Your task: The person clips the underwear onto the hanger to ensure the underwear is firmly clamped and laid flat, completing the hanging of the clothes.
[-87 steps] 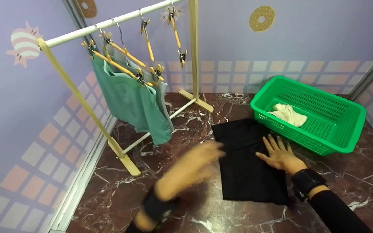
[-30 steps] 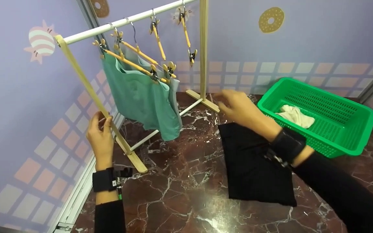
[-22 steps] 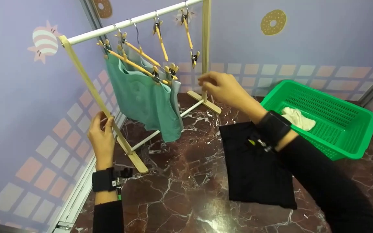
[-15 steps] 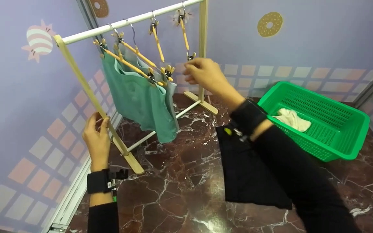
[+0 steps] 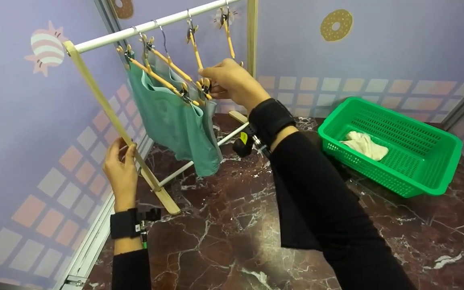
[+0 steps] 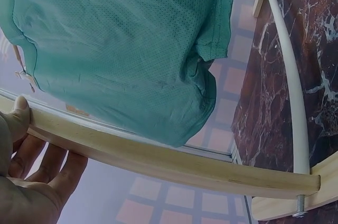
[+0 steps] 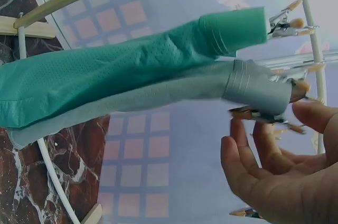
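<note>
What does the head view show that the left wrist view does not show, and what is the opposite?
Only the head view: the green basket with a white cloth, a black cloth, and the right hand at a hanger clip.
Only the left wrist view: the tiny holes in the green garment's fabric.
Both: that garment, the left hand at a wooden post, and the white lower bar.

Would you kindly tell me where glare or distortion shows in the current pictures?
Head view: bright glare on the floor, lower centre; left wrist view: the white rod looks bowed, probably lens distortion; right wrist view: the post also looks curved, and the upper right corner is hazy.
</note>
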Demonstrator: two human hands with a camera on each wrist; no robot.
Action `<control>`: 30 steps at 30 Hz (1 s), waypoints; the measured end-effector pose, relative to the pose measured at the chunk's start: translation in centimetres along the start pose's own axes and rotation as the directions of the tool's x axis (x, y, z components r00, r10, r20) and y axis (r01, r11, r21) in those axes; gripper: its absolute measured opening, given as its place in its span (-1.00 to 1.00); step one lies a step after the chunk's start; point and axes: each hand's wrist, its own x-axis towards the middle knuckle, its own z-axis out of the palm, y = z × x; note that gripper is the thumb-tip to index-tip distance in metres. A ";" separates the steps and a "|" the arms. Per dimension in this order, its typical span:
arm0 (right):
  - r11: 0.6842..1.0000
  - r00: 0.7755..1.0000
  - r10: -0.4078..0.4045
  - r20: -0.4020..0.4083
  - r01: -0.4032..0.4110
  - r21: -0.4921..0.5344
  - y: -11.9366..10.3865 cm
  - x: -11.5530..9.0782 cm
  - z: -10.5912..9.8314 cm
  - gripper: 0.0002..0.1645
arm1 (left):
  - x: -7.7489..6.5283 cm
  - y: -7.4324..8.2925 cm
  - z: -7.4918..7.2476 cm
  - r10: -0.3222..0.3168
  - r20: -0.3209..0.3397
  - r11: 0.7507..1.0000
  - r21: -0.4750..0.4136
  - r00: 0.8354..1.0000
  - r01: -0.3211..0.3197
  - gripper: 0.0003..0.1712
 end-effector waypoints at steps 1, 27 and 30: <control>1.000 1.000 0.006 -0.009 -0.006 0.016 0.0 0.1 -0.1 -0.65 | -0.1 0.0 0.0 0.002 0.005 1.000 0.003 1.000 -0.002 -0.59; 0.980 0.986 -0.163 -0.029 0.165 0.115 -0.2 -1.3 -2.3 -0.71 | -0.7 -0.2 -0.2 0.054 -0.010 0.998 0.038 0.998 -0.054 -0.62; 0.977 0.983 -0.185 -0.014 0.186 0.104 0.0 -2.3 -3.0 -0.73 | -0.7 0.0 0.2 0.050 -0.002 0.999 0.004 0.999 -0.050 -0.62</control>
